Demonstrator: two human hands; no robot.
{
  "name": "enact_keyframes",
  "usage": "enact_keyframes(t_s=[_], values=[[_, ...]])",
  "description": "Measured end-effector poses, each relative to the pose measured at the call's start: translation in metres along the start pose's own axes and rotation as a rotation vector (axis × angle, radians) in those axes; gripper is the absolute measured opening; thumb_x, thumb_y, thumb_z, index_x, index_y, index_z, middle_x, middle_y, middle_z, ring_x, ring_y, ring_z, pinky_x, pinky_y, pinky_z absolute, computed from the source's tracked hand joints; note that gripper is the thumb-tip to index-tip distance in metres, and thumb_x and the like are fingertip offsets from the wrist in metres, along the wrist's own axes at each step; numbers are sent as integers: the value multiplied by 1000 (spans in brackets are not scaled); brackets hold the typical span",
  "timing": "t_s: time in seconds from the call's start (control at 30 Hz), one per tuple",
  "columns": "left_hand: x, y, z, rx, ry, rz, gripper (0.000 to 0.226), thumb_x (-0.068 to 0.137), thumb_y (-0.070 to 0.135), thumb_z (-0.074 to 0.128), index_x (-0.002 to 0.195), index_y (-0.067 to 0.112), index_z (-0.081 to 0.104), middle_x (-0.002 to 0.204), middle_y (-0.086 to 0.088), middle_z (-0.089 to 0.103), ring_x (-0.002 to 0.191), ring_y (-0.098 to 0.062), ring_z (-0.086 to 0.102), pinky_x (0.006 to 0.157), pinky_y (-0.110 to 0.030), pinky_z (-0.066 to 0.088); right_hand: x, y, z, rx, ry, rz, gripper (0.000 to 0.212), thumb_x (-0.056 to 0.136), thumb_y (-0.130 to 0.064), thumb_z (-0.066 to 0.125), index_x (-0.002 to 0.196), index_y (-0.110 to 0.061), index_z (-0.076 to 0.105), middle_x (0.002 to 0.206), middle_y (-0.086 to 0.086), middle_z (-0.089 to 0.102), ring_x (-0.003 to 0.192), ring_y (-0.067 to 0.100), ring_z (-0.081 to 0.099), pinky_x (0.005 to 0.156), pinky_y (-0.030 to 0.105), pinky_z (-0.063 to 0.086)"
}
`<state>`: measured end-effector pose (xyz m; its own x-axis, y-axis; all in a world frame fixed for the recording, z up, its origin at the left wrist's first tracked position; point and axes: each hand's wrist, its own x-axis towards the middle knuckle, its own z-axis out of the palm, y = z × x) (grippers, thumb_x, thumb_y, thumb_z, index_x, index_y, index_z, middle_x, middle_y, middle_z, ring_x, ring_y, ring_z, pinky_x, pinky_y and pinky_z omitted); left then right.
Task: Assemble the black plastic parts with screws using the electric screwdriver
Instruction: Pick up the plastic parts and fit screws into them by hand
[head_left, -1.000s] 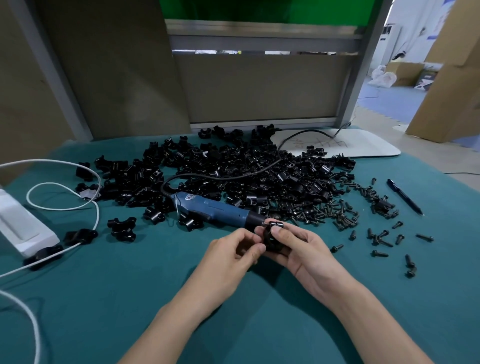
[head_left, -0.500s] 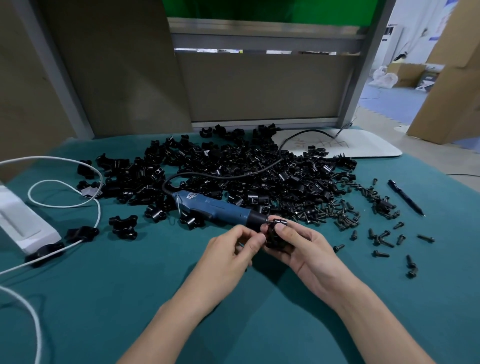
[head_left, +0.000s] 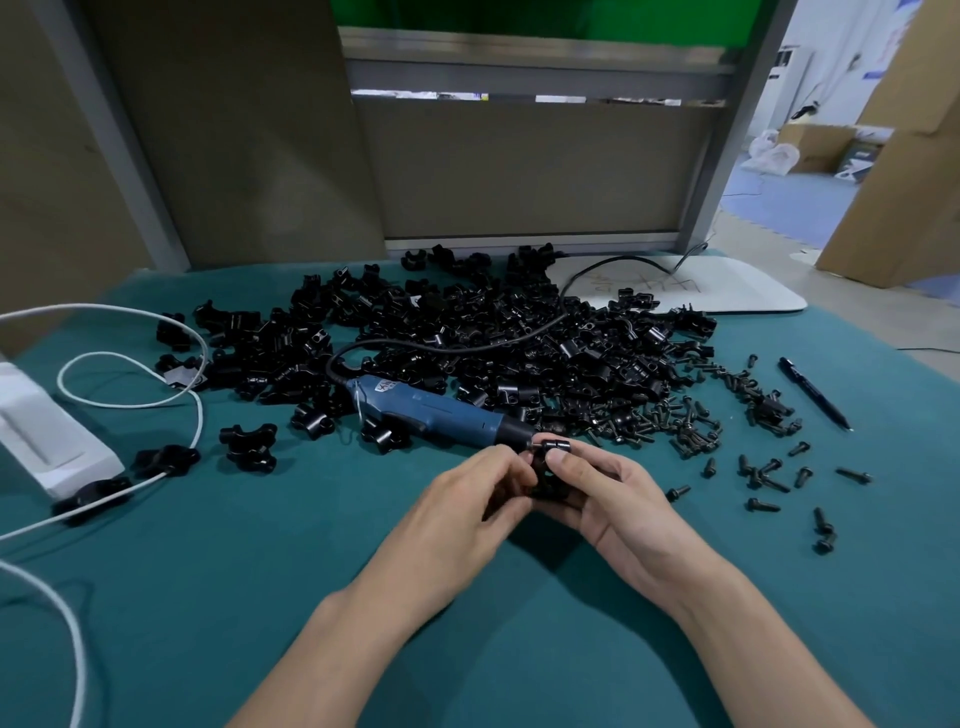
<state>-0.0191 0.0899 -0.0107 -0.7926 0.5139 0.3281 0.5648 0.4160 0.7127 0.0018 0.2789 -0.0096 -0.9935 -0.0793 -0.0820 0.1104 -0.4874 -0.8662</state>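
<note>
Teal cloth (head_left: 260, 571) covers the table; just above it, near the middle, both hands meet on one black plastic part (head_left: 551, 467); the left hand (head_left: 467, 499) pinches its left side with curled fingers, and the right hand (head_left: 618, 499) wraps round it from the right, thumb pressed on top. One electric screwdriver (head_left: 426, 408), blue-bodied, lies flat on the cloth just beyond the hands, held by neither; its dark nose points at the held part, though I cannot tell whether the two touch; its black cord (head_left: 467, 345) loops back over the heap. That heap of black parts (head_left: 519, 322) spreads across the far half of the cloth, too many to count; three more parts (head_left: 248, 441) sit apart at the left. Black screws (head_left: 691, 421) are bunched at the heap's right edge, and over a dozen lie scattered singly further right. One black pen (head_left: 813, 392) lies beyond the screws; one white board (head_left: 727, 291) sits at the far right; one white power strip (head_left: 47, 431) and its white cable (head_left: 130, 400) lie at the left edge.
</note>
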Motion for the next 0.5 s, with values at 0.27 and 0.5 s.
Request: enact_keyframes(t_s=[0.27, 0.5], values=[[3, -1, 1, -123, 20, -201, 24, 94, 60, 54, 87, 38, 62, 71, 8, 68, 61, -6, 60, 59, -25, 47, 1, 1, -1, -9, 20, -20, 44, 83, -16, 74, 123, 3, 69, 118, 24, 73, 109, 29, 72, 88, 38, 61], [2, 4, 5, -129, 58, -162, 12, 97, 37, 64, 87, 29, 65, 81, 17, 69, 74, -4, 64, 67, -23, 51, -1, 1, 0, 14, 3, -7, 27, 85, -12, 71, 109, -1, 78, 112, 22, 74, 99, 28, 74, 82, 35, 62]])
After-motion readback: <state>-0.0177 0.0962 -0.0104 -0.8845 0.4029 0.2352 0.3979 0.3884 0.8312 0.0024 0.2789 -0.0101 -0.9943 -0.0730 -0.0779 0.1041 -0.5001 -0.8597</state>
